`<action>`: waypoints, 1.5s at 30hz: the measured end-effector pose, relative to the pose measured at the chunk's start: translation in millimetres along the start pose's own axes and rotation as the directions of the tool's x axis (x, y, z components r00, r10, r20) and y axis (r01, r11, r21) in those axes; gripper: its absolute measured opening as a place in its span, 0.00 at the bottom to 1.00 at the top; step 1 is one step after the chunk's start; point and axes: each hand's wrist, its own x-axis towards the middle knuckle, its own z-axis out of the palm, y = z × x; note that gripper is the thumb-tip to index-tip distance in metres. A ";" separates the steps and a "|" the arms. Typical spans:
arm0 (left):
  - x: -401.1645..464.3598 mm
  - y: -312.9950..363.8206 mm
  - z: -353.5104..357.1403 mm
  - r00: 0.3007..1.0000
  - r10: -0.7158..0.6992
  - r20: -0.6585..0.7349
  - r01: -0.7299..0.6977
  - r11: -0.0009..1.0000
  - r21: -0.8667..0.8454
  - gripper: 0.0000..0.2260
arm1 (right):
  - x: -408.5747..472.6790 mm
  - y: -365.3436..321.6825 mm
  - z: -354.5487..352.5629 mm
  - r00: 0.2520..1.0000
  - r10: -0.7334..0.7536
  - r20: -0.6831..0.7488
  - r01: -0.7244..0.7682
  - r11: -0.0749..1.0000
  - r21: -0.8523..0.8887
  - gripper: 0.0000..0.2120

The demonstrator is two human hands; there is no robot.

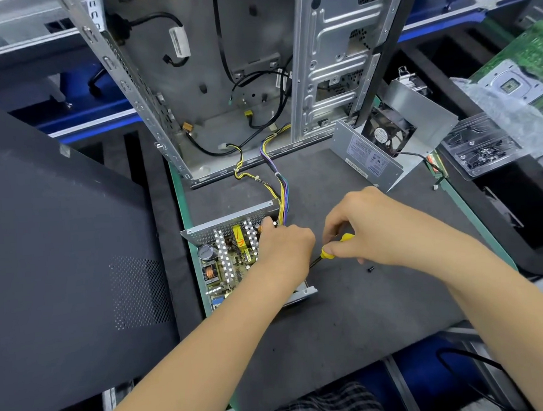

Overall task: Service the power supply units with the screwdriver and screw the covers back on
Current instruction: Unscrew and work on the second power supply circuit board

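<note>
Seen from above, two bare forearms reach onto a dark work mat (350, 311) with a green edge. The landmark is an opened power supply unit (232, 258) lying on the mat's left part, its circuit board, silver heat sinks, copper coils and a capacitor exposed.

The left hand (284, 249) rests on the unit's right side, fingers bent down over the board near where the bundle of yellow, purple and black wires (280, 185) leaves the unit; whether those fingers pinch anything cannot be told.

Just right of the unit, the right hand (365, 228) holds a screwdriver (328, 251) by its yellow handle, thumb and fingers curled round it. The dark shaft points down-left toward the unit and disappears behind the left wrist.

A small black screw (369, 269) lies loose on the mat, right of the unit and under the right hand.

Behind the unit stands an open metal computer case (210, 66), into which the wires run. To the unit's far right, beside the case, sits the removed cover (369, 155) with a black fan (386, 133). Left of the unit leans a large dark perforated side panel (60, 250).
</note>
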 end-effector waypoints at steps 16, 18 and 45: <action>-6.2 -4.0 5.2 0.998 0.069 -0.007 -0.068 0.995 0.071 0.19 | 10.7 15.9 -6.7 0.991 0.119 0.061 -0.130 0.970 0.208 0.10; -6.7 -4.0 5.0 0.997 0.082 -0.012 -0.081 0.995 0.061 0.20 | 10.9 16.5 -6.4 0.988 0.134 0.075 -0.148 0.963 0.226 0.10; -3.6 -7.4 16.1 0.994 0.101 -0.036 -0.099 0.994 0.046 0.06 | 6.2 -45.8 -6.2 0.976 -0.023 0.218 0.109 0.913 -0.393 0.07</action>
